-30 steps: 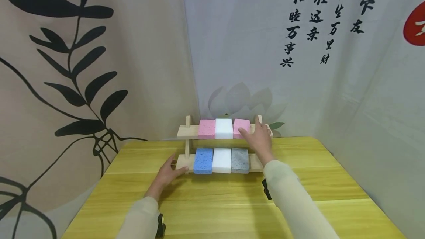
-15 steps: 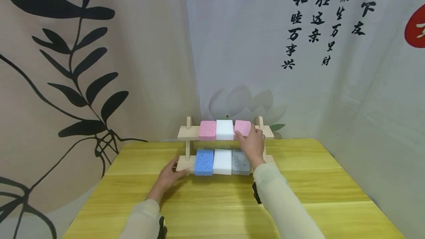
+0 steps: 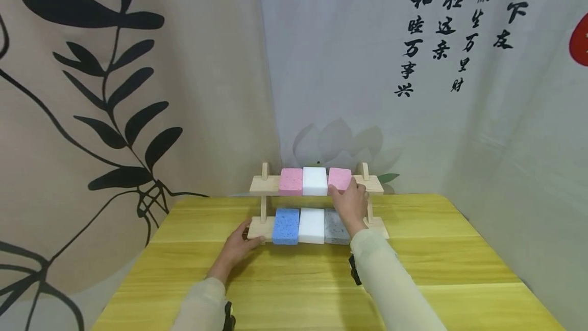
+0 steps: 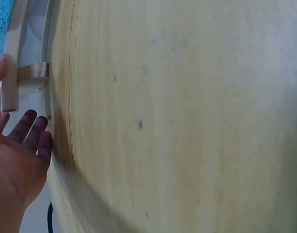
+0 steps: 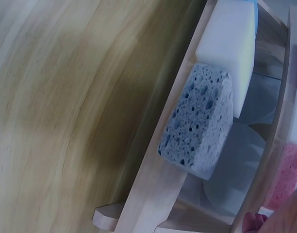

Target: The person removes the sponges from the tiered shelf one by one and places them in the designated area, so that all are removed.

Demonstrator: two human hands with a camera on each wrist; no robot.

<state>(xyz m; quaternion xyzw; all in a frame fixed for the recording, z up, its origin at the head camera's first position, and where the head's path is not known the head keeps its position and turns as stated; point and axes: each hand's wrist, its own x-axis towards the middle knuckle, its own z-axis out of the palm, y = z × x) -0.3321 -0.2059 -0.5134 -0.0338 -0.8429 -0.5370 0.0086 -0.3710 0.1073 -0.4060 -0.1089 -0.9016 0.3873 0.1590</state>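
Observation:
A light wooden two-tier rack (image 3: 264, 185) stands near the table's far edge. On its upper shelf, the right hand (image 3: 352, 207) holds the right-hand pink sponge (image 3: 340, 178) between thumb and fingers, thumb at its lower left. A white sponge (image 3: 314, 181) and another pink sponge (image 3: 291, 182) sit to its left. Below are a blue sponge (image 3: 286, 227), a white sponge (image 3: 311, 226) and a pitted grey sponge (image 5: 197, 119), partly behind the right hand in the head view. At the lower shelf's left end, the left hand (image 3: 236, 249) grips the board, thumb in front; its other fingers (image 4: 36, 133) hang loosely.
The rack rests on a yellow wood-grain table (image 3: 294, 285). Close behind the table hangs a pale cloth backdrop (image 3: 220, 65) with plant drawings and black writing. Another cloth panel (image 3: 519, 167) borders the right side.
The right hand has moved from the upper shelf's right end onto the right pink sponge and closed around it. The left hand's thumb has drawn in against the lower shelf. The head view shifts slightly.

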